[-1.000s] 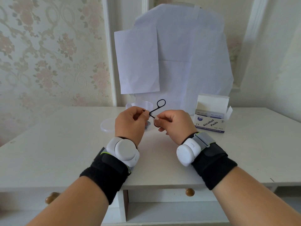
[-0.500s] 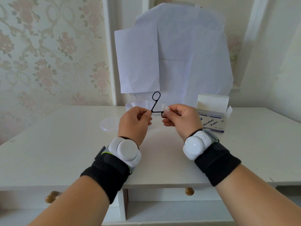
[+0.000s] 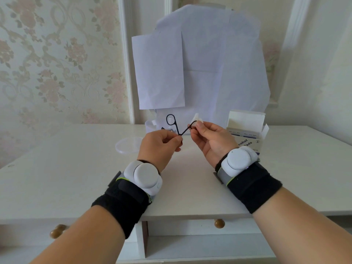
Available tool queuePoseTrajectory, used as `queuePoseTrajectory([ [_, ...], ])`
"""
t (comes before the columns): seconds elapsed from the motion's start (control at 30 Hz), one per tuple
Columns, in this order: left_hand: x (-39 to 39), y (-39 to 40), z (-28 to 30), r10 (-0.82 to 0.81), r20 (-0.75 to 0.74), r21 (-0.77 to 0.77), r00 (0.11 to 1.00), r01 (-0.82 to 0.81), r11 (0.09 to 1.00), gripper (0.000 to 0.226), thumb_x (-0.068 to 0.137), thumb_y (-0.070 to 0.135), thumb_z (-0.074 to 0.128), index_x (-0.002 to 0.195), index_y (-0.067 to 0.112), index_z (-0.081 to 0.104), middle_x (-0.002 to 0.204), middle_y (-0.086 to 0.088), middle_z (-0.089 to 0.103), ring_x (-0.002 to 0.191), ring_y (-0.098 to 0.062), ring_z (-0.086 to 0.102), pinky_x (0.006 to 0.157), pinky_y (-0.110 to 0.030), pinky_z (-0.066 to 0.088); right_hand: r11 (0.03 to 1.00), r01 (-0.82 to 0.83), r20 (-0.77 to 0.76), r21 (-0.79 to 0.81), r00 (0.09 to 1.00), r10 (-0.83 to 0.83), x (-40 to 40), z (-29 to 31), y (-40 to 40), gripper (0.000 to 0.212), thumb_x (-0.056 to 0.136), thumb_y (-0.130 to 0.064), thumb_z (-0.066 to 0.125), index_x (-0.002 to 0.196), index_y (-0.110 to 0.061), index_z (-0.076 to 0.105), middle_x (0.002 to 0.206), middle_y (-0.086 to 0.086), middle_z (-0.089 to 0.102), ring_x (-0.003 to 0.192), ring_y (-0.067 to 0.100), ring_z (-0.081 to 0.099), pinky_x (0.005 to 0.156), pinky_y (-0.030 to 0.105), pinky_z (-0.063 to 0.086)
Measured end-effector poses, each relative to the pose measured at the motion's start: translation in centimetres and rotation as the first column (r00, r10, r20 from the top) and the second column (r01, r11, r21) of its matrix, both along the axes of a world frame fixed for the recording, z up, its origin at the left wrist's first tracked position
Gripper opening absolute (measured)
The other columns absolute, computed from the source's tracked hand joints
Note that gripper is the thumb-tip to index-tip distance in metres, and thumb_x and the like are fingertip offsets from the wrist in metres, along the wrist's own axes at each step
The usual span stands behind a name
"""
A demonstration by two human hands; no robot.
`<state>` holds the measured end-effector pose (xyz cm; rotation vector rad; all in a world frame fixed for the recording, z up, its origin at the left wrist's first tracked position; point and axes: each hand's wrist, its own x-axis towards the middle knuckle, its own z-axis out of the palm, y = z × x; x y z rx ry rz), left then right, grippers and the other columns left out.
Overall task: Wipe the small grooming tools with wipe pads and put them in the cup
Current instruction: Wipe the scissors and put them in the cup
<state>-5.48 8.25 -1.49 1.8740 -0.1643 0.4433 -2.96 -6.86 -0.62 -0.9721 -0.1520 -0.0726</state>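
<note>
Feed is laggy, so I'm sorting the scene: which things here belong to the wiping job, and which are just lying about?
In the job:
small black scissors, pinched in the left hand
white wipe pad on one scissor handle, in the right hand
clear cup, behind the hands
box of alcohol pads, open

Lying about:
clear lid on the table
white paper sheets at the wall

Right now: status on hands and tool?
Left hand pinching small black scissors. Right hand wiping one loop with white pad. Clear cup behind, nothing blocking.
</note>
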Motion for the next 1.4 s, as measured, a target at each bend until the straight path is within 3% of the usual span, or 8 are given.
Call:
queuePoseTrajectory([
  [0.2,-0.4,-0.3,0.1,-0.049,0.006,0.069,0.999,0.049,0.996,0.013,0.088,0.021,0.067,0.079,0.017,0.075,0.07,0.006,0.074,0.069,-0.002,0.069,0.074,-0.017,0.05,0.993,-0.091,-0.051,0.075,0.994,0.095,-0.3,0.1,0.2,0.007,0.09,-0.006,0.064,0.095,-0.002,0.068,0.088,0.011,0.073,0.069,0.011,0.07,0.064,0.02,0.057],
  [0.43,-0.6,-0.1,0.1,-0.071,0.033,-0.013,0.997,0.072,0.997,0.013,0.088,0.02,0.068,0.077,0.023,0.074,0.068,0.003,0.073,0.065,-0.003,0.069,0.059,-0.008,0.044,0.932,-0.091,0.02,-0.351,0.994,0.105,-1.1,-0.3,1.0,0.01,0.089,-0.023,0.069,0.087,-0.016,0.076,0.088,0.003,0.075,0.076,0.014,0.068,0.07,0.023,0.053],
  [0.63,-0.7,-0.2,0.3,-0.086,0.016,-0.052,0.996,0.087,0.995,0.01,0.088,0.019,0.068,0.08,0.019,0.074,0.074,0.0,0.075,0.066,-0.004,0.07,0.056,-0.006,0.044,0.952,-0.064,0.039,-0.298,0.996,0.079,-0.8,-0.4,0.9,0.012,0.09,-0.022,0.068,0.084,-0.017,0.077,0.093,0.004,0.075,0.089,0.018,0.067,0.092,0.036,0.05],
  [0.77,-0.5,-0.1,0.3,-0.062,0.015,-0.062,0.998,0.063,0.996,0.013,0.088,0.021,0.067,0.077,0.019,0.073,0.072,0.003,0.074,0.066,-0.006,0.07,0.058,-0.01,0.044,0.966,-0.002,0.009,-0.259,1.0,0.004,-0.4,-0.5,0.8,0.008,0.09,-0.022,0.069,0.089,-0.018,0.075,0.097,0.003,0.076,0.089,0.016,0.067,0.083,0.031,0.051],
  [1.03,-0.4,0.0,0.2,-0.029,0.023,-0.078,0.999,0.031,0.996,0.013,0.088,0.022,0.066,0.078,0.019,0.074,0.073,0.003,0.075,0.067,-0.009,0.071,0.057,-0.011,0.044,0.917,0.033,0.065,-0.398,0.998,-0.008,-0.2,-1.1,1.1,0.021,0.088,-0.023,0.072,0.102,-0.008,0.075,0.091,0.01,0.076,0.084,0.019,0.073,0.075,0.03,0.055],
  [1.13,-0.4,0.0,0.1,-0.02,0.027,-0.045,0.999,0.021,0.999,0.013,0.088,0.022,0.066,0.079,0.019,0.075,0.071,0.002,0.074,0.069,-0.01,0.071,0.061,-0.016,0.045,0.906,-0.002,0.076,-0.423,0.996,0.038,-0.1,-1.3,1.2,0.022,0.09,-0.022,0.069,0.103,-0.006,0.074,0.095,0.013,0.076,0.084,0.022,0.073,0.077,0.031,0.056],
  [1.27,-0.3,0.1,0.0,-0.018,0.032,-0.009,0.999,0.019,1.0,0.014,0.087,0.022,0.067,0.076,0.023,0.075,0.069,0.003,0.073,0.071,-0.013,0.07,0.063,-0.021,0.047,0.913,-0.06,0.054,-0.404,0.994,0.09,0.0,-1.4,1.3,0.023,0.089,-0.02,0.071,0.105,-0.005,0.074,0.101,0.017,0.074,0.089,0.029,0.071,0.091,0.043,0.056],
  [1.4,-0.1,0.1,-0.1,-0.029,0.017,0.027,0.999,0.028,0.999,0.015,0.086,0.024,0.067,0.073,0.023,0.075,0.068,0.002,0.073,0.072,-0.013,0.07,0.065,-0.022,0.048,0.914,-0.091,0.023,-0.394,0.994,0.108,0.2,-1.5,1.2,0.022,0.087,-0.019,0.073,0.101,-0.002,0.074,0.096,0.019,0.072,0.087,0.029,0.068,0.095,0.048,0.054],
])
